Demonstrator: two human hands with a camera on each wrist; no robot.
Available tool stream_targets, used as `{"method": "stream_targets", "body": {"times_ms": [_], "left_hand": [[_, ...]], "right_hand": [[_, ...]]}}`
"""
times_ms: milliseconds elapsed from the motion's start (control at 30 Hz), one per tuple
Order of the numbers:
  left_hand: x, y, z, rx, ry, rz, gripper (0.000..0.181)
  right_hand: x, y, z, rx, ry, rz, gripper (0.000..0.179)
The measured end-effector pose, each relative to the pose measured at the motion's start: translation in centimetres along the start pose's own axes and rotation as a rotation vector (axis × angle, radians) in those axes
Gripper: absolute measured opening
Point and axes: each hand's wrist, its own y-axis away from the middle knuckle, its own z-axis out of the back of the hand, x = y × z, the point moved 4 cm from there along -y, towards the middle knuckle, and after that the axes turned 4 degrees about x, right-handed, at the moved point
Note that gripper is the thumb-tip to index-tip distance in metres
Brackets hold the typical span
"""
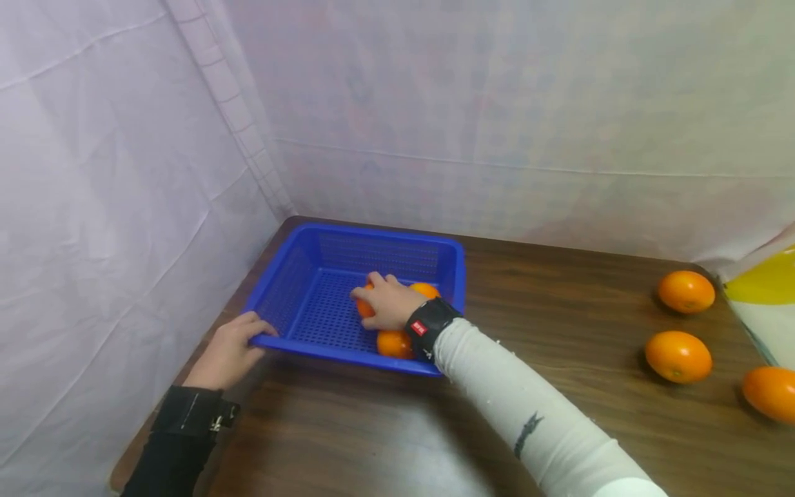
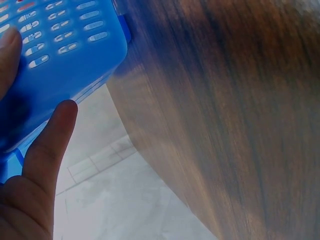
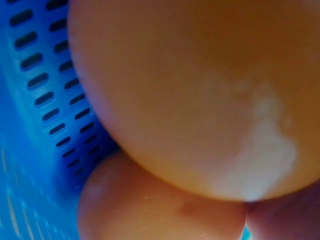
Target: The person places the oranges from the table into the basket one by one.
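Note:
A blue plastic basket (image 1: 354, 357) with slotted walls stands at the table's far left. My left hand (image 1: 231, 348) grips its near left corner, fingers over the rim and thumb beneath; the left wrist view shows the thumb (image 2: 47, 145) by the basket's wall (image 2: 75, 65). Inside the basket, my right hand (image 1: 391, 304) curls its fingers round an orange (image 1: 364, 307), partly hidden by the hand. Two more oranges lie by the wrist, one behind (image 1: 426, 290) and one in front (image 1: 394, 344). In the right wrist view a large orange (image 3: 190, 100) fills most of the picture.
Three oranges lie on the brown wooden table (image 1: 528, 276) at the right: one at the back (image 1: 686, 291), one in the middle (image 1: 678, 356), one at the picture's edge (image 1: 773, 393). A yellow and white sheet (image 1: 767, 283) is beside them. White cloth (image 1: 497, 103) hangs behind and left.

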Motion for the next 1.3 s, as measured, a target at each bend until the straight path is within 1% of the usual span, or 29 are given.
{"method": "stream_targets", "body": {"times_ms": [267,467,567,700,867,967,1100,1200,1300], "left_hand": [[-0.1,0.0,-0.1,-0.017,-0.001,-0.019,0.037],[-0.3,0.1,-0.2,0.000,0.005,-0.010,0.036],[-0.2,-0.3,-0.1,0.000,0.001,-0.008,0.037],[-0.2,-0.8,0.0,0.001,0.000,-0.010,0.037],[-0.2,-0.4,-0.2,0.011,0.003,-0.014,0.038],[-0.2,-0.3,-0.2,0.002,0.008,-0.021,0.038],[-0.3,-0.3,-0.1,-0.008,0.008,-0.027,0.038],[-0.4,-0.3,0.1,-0.006,0.007,-0.024,0.037],[-0.4,-0.3,0.2,-0.002,0.009,-0.022,0.037]], "right_hand": [[0.1,-0.2,-0.5,0.018,0.007,0.030,0.058],[0.0,-0.2,-0.9,0.049,0.016,0.017,0.059],[-0.1,-0.4,-0.7,0.047,0.021,0.004,0.059],[-0.4,-0.4,-0.4,0.050,0.022,-0.035,0.060],[-0.3,-0.1,-0.6,0.063,0.032,-0.026,0.063],[-0.3,-0.1,-0.5,0.026,0.061,-0.014,0.063],[0.0,-0.2,0.0,-0.047,0.075,0.012,0.063],[0.4,0.2,1.0,-0.105,0.063,0.037,0.063],[0.6,1.1,2.6,-0.152,0.046,0.052,0.062]]}}
